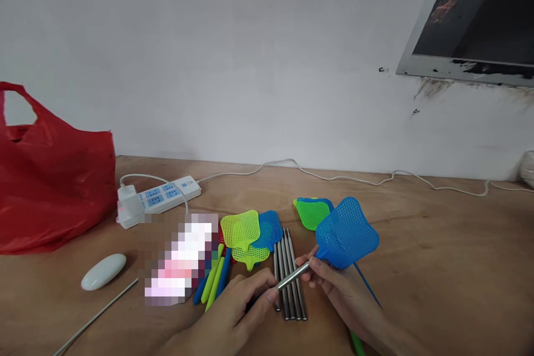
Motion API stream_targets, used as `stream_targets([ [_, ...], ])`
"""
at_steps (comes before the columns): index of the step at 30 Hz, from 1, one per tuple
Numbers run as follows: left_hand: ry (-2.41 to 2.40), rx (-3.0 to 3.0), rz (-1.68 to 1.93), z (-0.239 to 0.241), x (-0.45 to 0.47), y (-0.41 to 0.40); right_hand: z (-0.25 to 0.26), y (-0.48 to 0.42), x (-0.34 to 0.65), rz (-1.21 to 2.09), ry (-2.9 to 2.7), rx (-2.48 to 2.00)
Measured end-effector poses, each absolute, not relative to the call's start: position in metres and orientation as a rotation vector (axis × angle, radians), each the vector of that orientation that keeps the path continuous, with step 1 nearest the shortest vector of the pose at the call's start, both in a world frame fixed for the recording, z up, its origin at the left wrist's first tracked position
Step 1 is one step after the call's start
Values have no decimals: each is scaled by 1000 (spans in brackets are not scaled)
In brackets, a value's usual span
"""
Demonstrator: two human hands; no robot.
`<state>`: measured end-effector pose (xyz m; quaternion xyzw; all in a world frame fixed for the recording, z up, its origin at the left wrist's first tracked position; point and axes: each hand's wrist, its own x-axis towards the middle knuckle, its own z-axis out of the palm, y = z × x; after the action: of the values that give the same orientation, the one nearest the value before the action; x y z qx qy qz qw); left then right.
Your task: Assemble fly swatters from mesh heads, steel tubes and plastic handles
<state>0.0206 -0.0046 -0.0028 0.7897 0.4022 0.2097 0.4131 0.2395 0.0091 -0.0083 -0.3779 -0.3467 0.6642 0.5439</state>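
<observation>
A blue fly swatter is held in front of me, its mesh head at the upper right and its metal rod slanting down to the left. My right hand pinches the rod close to the head. Lower on the same rod, my left hand is closed, hiding that end. Beneath the hands lie several loose metal rods. Loose yellow-green swatter heads and a blue head sit behind them. Yellow-green and blue handles are partly covered by my left hand. A green swatter head lies farther back.
On the left are a red plastic bag, a white power strip with a plugged-in charger, and a white oval object. A blurred, lit screen lies beside the handles. A white cable runs along the wall.
</observation>
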Motion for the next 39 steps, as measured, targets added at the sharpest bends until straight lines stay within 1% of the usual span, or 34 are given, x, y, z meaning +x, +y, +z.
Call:
stream_targets([
  [11,934,1971,589,-1,25,-4,-12,8,232,1361,-828,-934],
  [26,958,1903,605,-7,28,-6,-15,18,238,1370,-807,-967],
  [32,995,1907,613,-13,30,-6,-13,17,239,1415,-840,-866],
  [39,1044,1932,600,-13,29,-8,-18,17,237,1352,-861,-940],
])
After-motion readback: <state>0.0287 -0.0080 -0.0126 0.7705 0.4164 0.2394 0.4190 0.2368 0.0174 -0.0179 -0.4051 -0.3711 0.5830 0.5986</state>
